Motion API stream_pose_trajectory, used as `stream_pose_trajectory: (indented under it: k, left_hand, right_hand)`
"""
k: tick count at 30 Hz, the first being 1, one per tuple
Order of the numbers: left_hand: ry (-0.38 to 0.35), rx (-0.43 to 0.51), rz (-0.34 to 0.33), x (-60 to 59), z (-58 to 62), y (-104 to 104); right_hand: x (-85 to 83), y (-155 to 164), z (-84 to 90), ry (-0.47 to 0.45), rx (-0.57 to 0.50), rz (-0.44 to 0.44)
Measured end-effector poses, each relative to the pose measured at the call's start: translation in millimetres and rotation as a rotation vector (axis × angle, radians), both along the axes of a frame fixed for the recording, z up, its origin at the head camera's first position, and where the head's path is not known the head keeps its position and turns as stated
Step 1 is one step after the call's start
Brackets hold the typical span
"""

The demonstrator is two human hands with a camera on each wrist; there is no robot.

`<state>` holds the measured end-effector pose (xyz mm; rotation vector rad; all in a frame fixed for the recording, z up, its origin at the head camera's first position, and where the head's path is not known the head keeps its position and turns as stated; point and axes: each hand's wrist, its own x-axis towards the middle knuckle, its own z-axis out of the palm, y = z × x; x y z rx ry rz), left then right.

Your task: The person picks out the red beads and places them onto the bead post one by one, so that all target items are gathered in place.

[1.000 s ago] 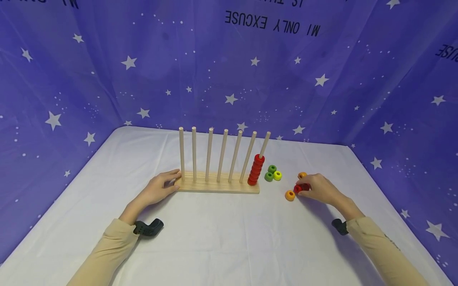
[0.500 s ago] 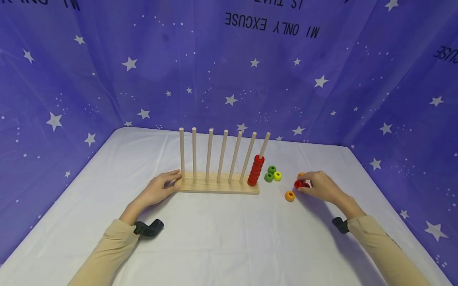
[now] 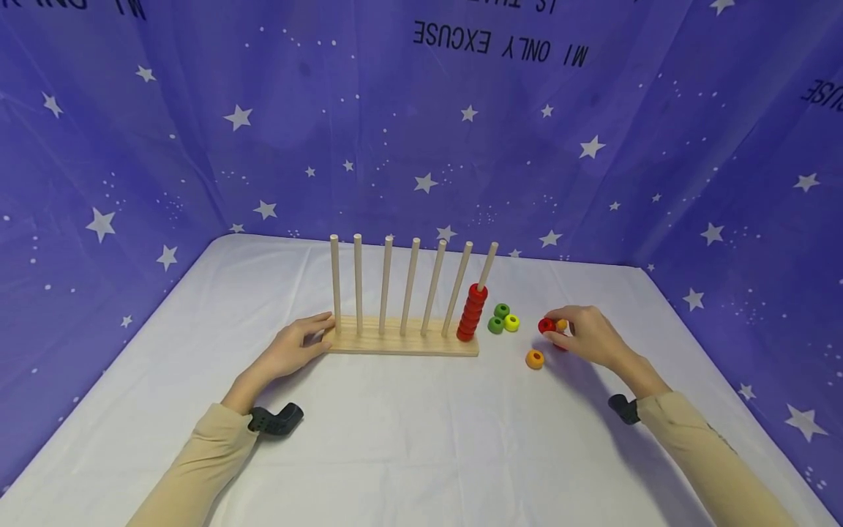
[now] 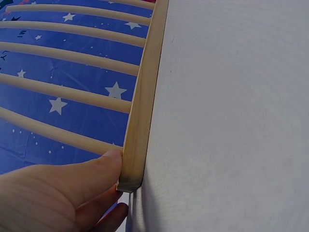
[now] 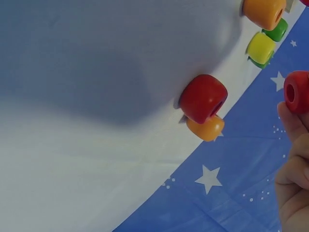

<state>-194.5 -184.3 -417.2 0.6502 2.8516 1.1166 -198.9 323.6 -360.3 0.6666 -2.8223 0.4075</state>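
Note:
A wooden peg stand (image 3: 395, 345) with a row of upright pegs is on the table. Several red beads (image 3: 471, 315) are stacked on its rightmost peg. At the stand's left end, my left hand (image 3: 285, 352) grips the base between thumb and fingers; in the left wrist view the thumb lies by the end peg. My right hand (image 3: 595, 338) pinches one red bead (image 5: 298, 92), lifted over the table to the right of the stand. Another red bead (image 5: 203, 99) lies on the cloth, partly hidden under the hand in the head view, with an orange bead (image 5: 207, 128) just behind it.
Two green beads (image 3: 496, 325) and a yellow bead (image 3: 511, 323) cluster beside the stand's right end. Nearer the front lies another orange bead (image 3: 535, 359). A white cloth (image 3: 421, 439) covers the table, and a purple starry curtain (image 3: 369, 139) stands behind and at both sides.
My right hand has picked up a red bead from beside the other red one and moved slightly away from me. The left hand and the stand have stayed put.

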Motion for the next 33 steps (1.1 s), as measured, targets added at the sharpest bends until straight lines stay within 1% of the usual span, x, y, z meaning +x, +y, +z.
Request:
stream_pose_trajectory:
  k: [7, 12, 16, 24, 28, 33]
  left_hand:
    - [-0.006, 0.006, 0.004, -0.8, 0.5, -1]
    - [-0.010, 0.008, 0.003, -1.7, 0.2, -1]
    - [-0.001, 0.005, -0.001, -2.8, -0.3, -1]
    - [-0.003, 0.009, -0.005, -2.6, 0.3, -1]
    - [-0.007, 0.004, -0.003, -1.0, 0.6, 0]
    - [0.002, 0.000, -0.003, -0.8, 1.1, 0]
  right_hand:
    - [-3.1, -3, 5.9, 0.030, -0.010, -0.004]
    - [-3.6, -6, 10.8, 0.026, -0.013, -0.023]
    - [-5.6, -7, 13.4, 0.053, -0.023, -0.018]
    - [-6.3, -13, 17.4, 0.140, -0.088, 0.029]
    - [-5.0, -17, 19.1, 0.171, -0.118, 0.032]
    - [-4.8, -22, 26.8, 0.217, -0.185, 0.052]
